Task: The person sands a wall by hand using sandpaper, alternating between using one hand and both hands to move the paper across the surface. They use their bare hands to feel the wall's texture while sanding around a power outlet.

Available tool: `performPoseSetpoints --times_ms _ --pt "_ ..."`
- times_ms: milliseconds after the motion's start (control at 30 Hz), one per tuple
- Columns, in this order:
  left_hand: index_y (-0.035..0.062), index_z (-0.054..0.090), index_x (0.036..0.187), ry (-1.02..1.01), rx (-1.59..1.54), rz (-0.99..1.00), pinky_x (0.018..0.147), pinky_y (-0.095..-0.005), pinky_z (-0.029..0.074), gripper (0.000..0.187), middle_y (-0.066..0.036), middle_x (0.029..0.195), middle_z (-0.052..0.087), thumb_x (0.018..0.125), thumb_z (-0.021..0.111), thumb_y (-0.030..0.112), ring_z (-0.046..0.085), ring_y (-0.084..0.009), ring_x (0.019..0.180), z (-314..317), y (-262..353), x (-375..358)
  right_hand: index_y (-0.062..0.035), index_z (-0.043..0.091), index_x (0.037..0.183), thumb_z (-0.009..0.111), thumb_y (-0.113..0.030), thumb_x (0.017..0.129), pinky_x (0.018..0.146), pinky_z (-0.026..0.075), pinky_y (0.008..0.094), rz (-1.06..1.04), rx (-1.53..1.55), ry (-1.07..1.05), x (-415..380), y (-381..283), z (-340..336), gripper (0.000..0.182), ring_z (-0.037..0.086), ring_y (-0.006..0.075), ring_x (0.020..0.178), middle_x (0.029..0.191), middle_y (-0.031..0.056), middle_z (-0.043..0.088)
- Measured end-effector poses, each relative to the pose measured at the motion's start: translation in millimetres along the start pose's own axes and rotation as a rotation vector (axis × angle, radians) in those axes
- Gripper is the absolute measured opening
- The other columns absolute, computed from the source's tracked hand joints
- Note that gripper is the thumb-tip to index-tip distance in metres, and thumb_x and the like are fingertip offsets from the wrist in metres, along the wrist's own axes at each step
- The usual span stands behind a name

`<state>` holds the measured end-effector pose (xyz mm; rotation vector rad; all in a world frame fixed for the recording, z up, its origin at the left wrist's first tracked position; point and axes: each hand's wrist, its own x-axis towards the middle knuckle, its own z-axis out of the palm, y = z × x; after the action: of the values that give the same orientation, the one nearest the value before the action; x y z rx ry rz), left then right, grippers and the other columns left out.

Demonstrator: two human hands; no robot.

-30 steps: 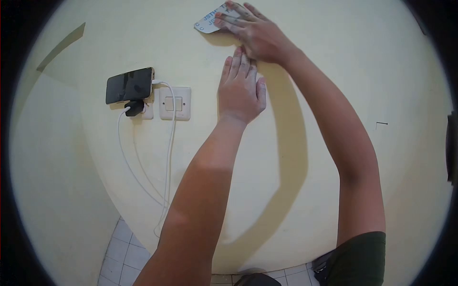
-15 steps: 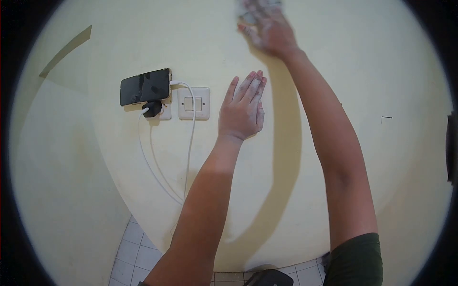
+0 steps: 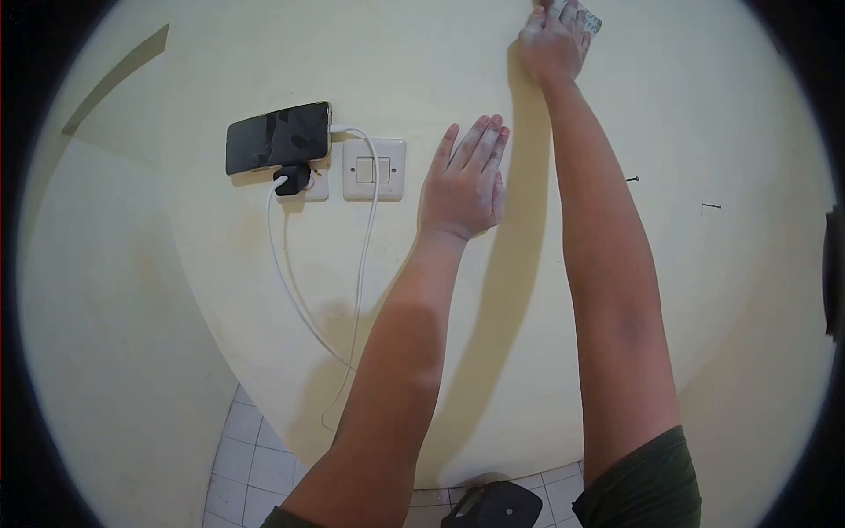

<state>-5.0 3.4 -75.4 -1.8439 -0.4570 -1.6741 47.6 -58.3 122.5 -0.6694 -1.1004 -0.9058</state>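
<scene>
My left hand (image 3: 464, 180) lies flat against the pale yellow wall (image 3: 431, 70), fingers stretched upward, with white dust on them. It is beside the white light switch (image 3: 374, 170) and touches nothing but the wall. At the top edge of the view, my right hand (image 3: 554, 44) presses a small piece of sandpaper (image 3: 591, 19) to the wall. Printed marks show on the backing; the upper part of the hand and piece is cut off by the frame. White dust covers those fingers too.
A phone (image 3: 278, 138) rests on a black charger (image 3: 291, 179) plugged into a wall socket (image 3: 315, 187). A white cable (image 3: 363, 255) hangs down beside my left forearm. Two nails (image 3: 712, 207) stick out at the right. A black object (image 3: 495, 506) stands on the tiled floor.
My right hand has moved right and slightly upward along the wall with the sandpaper. My left hand stays flat beside the switch; the view has shifted a little.
</scene>
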Motion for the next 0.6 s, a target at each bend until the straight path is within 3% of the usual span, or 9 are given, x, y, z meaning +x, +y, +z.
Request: performPoseSetpoints --times_ms 67,133,233,267,300,367,400,467,600 --pt "0.0088 0.053 0.155 -0.002 -0.003 -0.008 0.131 -0.0473 0.025 0.065 -0.003 0.164 0.048 0.091 0.052 0.019 0.042 -0.0177 0.153 -0.1 -0.5 1.5 -0.0075 0.066 0.135 0.052 -0.002 0.101 0.128 0.032 0.0474 -0.461 -0.175 -0.179 -1.7 40.4 10.4 0.037 0.048 0.0384 0.144 0.15 0.0169 0.059" --pt "0.0086 0.053 0.155 -0.018 0.004 -0.016 0.131 -0.0473 0.025 0.065 -0.003 0.164 0.048 0.091 0.052 0.02 0.042 -0.0178 0.153 -1.2 0.4 0.8 -0.0221 0.068 0.14 0.056 0.0 0.097 0.132 0.025 0.051 -0.897 -0.317 -0.628 -19.9 35.0 4.2 0.05 0.035 0.0379 0.156 0.166 0.0111 0.045" --pt "0.0082 0.054 0.154 0.009 0.005 0.003 0.131 -0.0476 0.025 0.064 -0.005 0.163 0.048 0.091 0.052 0.02 0.042 -0.0181 0.152 1.8 -1.1 1.1 -0.0201 0.068 0.14 0.055 0.001 0.097 0.132 0.025 0.0508 -0.687 -0.302 -0.928 -6.1 15.6 -31.4 0.05 0.03 0.0398 0.158 0.167 0.0111 0.042" --pt "0.0082 0.054 0.154 0.008 0.007 0.008 0.131 -0.0477 0.025 0.064 -0.005 0.163 0.048 0.091 0.052 0.02 0.042 -0.0183 0.152 2.5 -0.5 -1.0 -0.0134 0.067 0.139 0.055 0.0 0.098 0.129 0.032 0.0517 -0.72 -0.449 -0.57 -4.6 46.2 -19.9 0.044 0.035 0.0417 0.154 0.163 0.0154 0.046" --pt "0.0081 0.054 0.153 0.012 0.008 0.013 0.131 -0.0479 0.025 0.064 -0.005 0.163 0.048 0.091 0.052 0.02 0.042 -0.0184 0.152 1.4 -0.2 -0.2 -0.0034 0.064 0.135 0.053 0.0 0.1 0.12 0.04 0.0525 -0.346 -0.279 -0.495 -4.3 16.8 -32.5 0.037 0.044 0.0441 0.144 0.152 0.0222 0.053" --pt "0.0083 0.053 0.154 0.016 0.008 0.01 0.131 -0.0481 0.025 0.064 -0.005 0.163 0.048 0.091 0.052 0.02 0.042 -0.0187 0.152 0.7 0.4 1.2 0.0024 0.062 0.131 0.053 -0.003 0.103 0.113 0.044 0.0516 -0.434 -0.573 -0.37 3.5 39.4 -23.6 0.03 0.05 0.0445 0.135 0.139 0.0287 0.058" --pt "0.0084 0.053 0.155 0.013 0.007 0.005 0.131 -0.0482 0.025 0.065 -0.005 0.163 0.048 0.091 0.052 0.02 0.042 -0.0188 0.152 1.8 0.1 0.5 -0.0106 0.055 0.146 0.057 -0.001 0.095 0.123 0.033 0.0506 -0.639 -0.362 -0.386 0.7 78.4 -2.5 0.051 0.044 0.0354 0.145 0.154 0.0161 0.049" --pt "0.0087 0.051 0.156 -0.037 0.022 -0.001 0.131 -0.0483 0.025 0.066 -0.005 0.164 0.047 0.091 0.052 0.02 0.042 -0.0188 0.153 1.9 -0.2 1.7 -0.0147 0.056 0.152 0.056 0.012 0.074 0.132 0.025 0.0492 -0.855 -0.191 -0.602 -19.1 89.1 5.2 0.083 0.039 0.0297 0.155 0.161 0.0085 0.051" --pt "0.0089 0.049 0.158 -0.057 0.031 0.009 0.131 -0.0483 0.025 0.067 -0.005 0.165 0.046 0.092 0.052 0.021 0.041 -0.0188 0.153 -0.9 0.7 0.1 -0.0105 0.067 0.137 0.065 0.003 0.08 0.128 0.032 0.048 -1.012 -0.239 -0.757 5.7 80.5 -21.4 0.059 0.048 0.0322 0.148 0.151 0.0112 0.06"
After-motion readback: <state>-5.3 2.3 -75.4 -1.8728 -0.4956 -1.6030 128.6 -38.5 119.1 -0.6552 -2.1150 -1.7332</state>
